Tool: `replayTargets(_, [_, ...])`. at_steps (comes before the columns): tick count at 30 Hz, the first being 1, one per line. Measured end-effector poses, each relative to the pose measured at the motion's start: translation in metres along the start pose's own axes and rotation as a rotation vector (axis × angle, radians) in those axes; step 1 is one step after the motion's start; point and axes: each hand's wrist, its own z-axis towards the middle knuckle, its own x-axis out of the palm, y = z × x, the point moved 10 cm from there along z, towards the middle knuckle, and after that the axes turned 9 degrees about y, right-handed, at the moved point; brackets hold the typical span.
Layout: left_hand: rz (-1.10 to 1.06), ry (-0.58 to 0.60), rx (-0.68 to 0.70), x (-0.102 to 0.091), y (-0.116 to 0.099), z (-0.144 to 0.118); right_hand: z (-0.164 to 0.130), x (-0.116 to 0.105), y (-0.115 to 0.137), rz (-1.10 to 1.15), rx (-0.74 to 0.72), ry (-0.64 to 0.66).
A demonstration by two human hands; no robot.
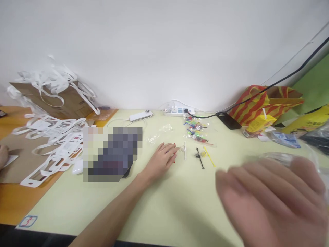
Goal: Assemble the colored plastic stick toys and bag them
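Note:
My left hand (164,159) lies palm down on the table with its fingers stretched out, over small red and blue plastic pieces that it mostly covers. Just beyond its fingertips is a thin white plastic stick (185,150) with a small clear part beside it. Farther right lie a black plastic stick (200,158) with a crosspiece and a thin yellow stick (209,156). My right hand (272,202) is raised close to the camera, blurred, its fingers bent; whether it holds anything cannot be made out.
Clear packets (196,128) of colourful plastic pieces lie near a power strip (177,110). At left are a pixelated dark object (115,151), a phone (140,115) and white straps (56,137). A striped bag (246,103) and black phone (228,120) stand right. Another person's hand (3,156) shows far left.

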Motion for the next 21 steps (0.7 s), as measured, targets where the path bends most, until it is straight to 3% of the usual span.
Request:
replayTargets(2, [-0.021,-0.011,0.001,-0.001,0.001,-0.001,0.058,-0.019,0.0,0.056,-0.067,-0.058])
replayTargets(3, [-0.031,-0.02,0.006,-0.002,0.001,-0.002,0.08,-0.026,-0.001,-0.03,-0.125,-0.067])
replayTargets(6, [-0.049,-0.047,0.028,-0.006,-0.002,-0.003,0.115,-0.02,-0.044,-0.617,-0.056,0.155])
replayTargets(8, [-0.042,-0.074,0.026,-0.01,-0.003,-0.005,0.11,-0.014,-0.079,-0.842,-0.051,0.304])
replayTargets(12, [0.005,-0.125,0.006,-0.017,-0.007,-0.007,0.084,-0.014,-0.122,-0.994,-0.046,0.423])
replayTargets(16, [0.027,-0.119,0.049,-0.013,-0.023,-0.003,0.075,-0.009,-0.13,-1.064,-0.06,0.487])
replayTargets(21, [0.047,-0.058,0.14,0.0,-0.048,0.002,0.073,0.004,-0.131,-1.126,-0.122,0.476])
